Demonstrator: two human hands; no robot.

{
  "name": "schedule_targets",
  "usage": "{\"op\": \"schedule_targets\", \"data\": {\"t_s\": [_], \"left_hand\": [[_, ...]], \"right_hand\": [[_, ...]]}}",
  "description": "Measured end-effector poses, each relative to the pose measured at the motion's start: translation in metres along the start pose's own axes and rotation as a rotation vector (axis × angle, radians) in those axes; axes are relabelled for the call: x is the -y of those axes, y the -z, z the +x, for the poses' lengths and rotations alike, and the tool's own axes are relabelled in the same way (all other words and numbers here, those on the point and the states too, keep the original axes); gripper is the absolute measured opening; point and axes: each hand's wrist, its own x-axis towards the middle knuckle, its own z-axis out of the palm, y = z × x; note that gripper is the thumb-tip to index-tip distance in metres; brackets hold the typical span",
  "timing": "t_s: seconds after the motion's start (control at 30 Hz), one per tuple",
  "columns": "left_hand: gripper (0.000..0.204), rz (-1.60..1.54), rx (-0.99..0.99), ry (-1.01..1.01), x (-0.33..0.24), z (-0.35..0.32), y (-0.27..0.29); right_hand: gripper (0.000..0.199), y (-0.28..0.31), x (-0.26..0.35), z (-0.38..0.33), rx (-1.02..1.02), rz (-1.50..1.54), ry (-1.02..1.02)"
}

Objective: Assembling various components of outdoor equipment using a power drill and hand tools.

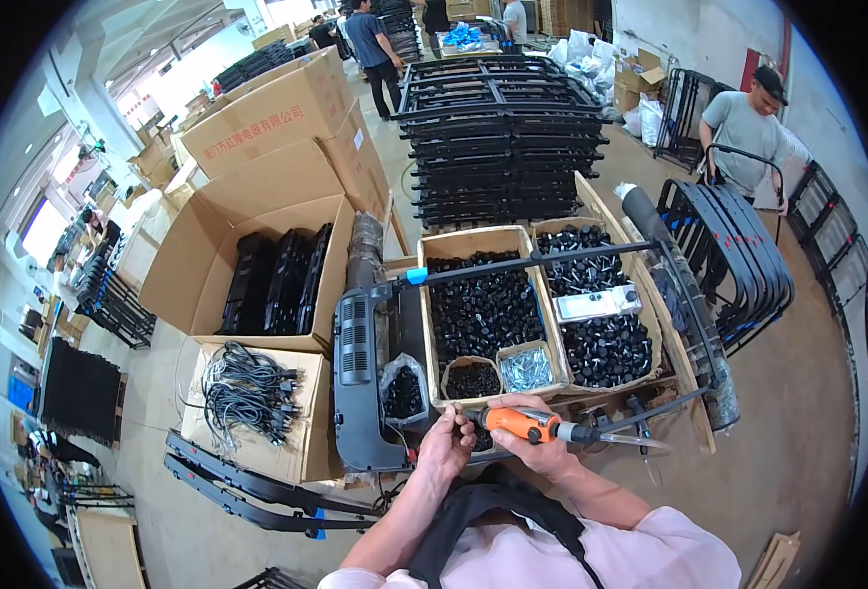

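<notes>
Workshop floor point(787, 422) surrounded the orange power driver point(522, 424) that I saw gripped in the right hand point(540, 452), just before a tray point(547, 306) of black parts point(483, 312). Left-hand fingers point(447, 420) were narrowed near its tip, holding what I couldn't tell; beyond stood stacked black frames point(500, 147).

Factory workshop, we'd say: stacked frames point(502, 147), bolt bins point(475, 239), cartons point(257, 108), driver point(522, 424), cables point(247, 393) by a box's point(314, 398) far edge.
</notes>
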Motion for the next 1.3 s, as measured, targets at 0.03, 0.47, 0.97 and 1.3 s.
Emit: {"op": "schedule_targets", "data": {"t_s": [0.03, 0.47, 0.97, 1.3], "left_hand": [[0.024, 0.013, 0.015, -0.001, 0.001, -0.002, 0.001], [0.03, -0.084, 0.036, -0.045, -0.018, -0.014, 0.003], [0.032, 0.04, 0.049, -0.212, -0.104, -0.043, 0.083], [0.026, 0.128, -0.084, -0.338, -0.179, -0.04, 0.125]], "right_hand": [[0.047, 0.001, 0.001, -0.001, -0.006, -0.002, -0.003], [0.054, -0.029, 0.016, 0.028, 0.207, -0.259, 0.233], [0.053, -0.162, -0.01, 0.145, 0.189, -0.164, -0.07], [0.051, -0.257, -0.06, 0.206, 0.302, -0.282, -0.214]]}}
